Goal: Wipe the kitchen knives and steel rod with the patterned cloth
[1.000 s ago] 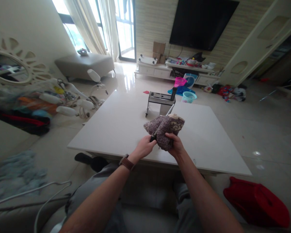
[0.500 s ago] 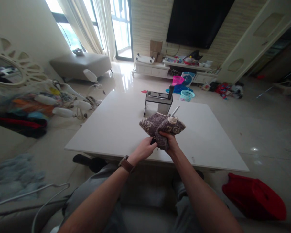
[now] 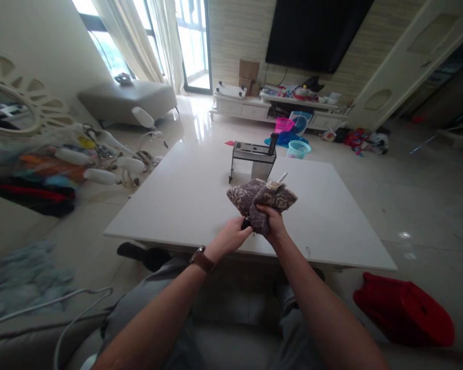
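My left hand [image 3: 237,234] is closed round the black handle of a knife [image 3: 283,177]. Most of its blade is hidden in a folded purple-brown patterned cloth [image 3: 260,218], and only a pale tip pokes out beyond the far side. With my right hand [image 3: 274,222] I grip the cloth around the blade, thumb on top. Both hands are above the near part of the white table [image 3: 170,205]. Just beyond the cloth stands a knife block [image 3: 253,151] with a silver and black frame, and one dark handle sticks up from its right end.
A small red object [image 3: 229,143] lies left of the knife block, near the far edge. Lamp parts with white shades [image 3: 129,164] are on the left. A red stool-like object [image 3: 405,311] is on the floor at right. Baskets [image 3: 298,149] stand beyond the table.
The cloth has shifted slightly along the blade toward the tip, so less of the blade shows beyond it. Both hands keep their hold.
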The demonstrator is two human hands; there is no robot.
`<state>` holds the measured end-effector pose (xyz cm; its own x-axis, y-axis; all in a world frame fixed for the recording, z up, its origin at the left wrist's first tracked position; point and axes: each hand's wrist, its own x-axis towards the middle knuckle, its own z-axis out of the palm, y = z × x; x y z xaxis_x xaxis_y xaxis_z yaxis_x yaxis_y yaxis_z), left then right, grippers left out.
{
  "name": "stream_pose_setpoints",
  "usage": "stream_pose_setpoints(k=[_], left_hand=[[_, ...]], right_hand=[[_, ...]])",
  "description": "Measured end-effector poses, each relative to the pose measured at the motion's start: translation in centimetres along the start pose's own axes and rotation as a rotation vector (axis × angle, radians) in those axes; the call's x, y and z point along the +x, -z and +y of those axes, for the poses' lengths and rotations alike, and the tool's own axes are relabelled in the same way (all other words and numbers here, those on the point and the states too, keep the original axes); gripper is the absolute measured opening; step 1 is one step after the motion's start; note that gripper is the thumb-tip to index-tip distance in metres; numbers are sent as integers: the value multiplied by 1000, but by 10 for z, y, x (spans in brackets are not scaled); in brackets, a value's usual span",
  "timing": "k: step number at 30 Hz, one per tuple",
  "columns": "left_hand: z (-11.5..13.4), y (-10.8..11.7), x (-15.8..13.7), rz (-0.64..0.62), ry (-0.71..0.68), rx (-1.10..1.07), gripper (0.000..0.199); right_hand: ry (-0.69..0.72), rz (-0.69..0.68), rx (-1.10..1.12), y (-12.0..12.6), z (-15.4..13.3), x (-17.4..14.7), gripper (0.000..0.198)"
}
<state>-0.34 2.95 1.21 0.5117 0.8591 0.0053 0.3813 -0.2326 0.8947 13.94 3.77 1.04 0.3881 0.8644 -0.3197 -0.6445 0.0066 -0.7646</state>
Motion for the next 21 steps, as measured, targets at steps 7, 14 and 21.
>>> stream_pose_setpoints(k=[7,14,21], left_hand=[[10,1,-7,-80,-3,85,26],[5,8,-5,-96,26,248,27],[-4,3,-2,35,16,324,29]], right_hand=[[117,30,90,14,-35,27,29],[191,77,208,37,-65,44,23],[69,0,148,23,-46,26,20]])
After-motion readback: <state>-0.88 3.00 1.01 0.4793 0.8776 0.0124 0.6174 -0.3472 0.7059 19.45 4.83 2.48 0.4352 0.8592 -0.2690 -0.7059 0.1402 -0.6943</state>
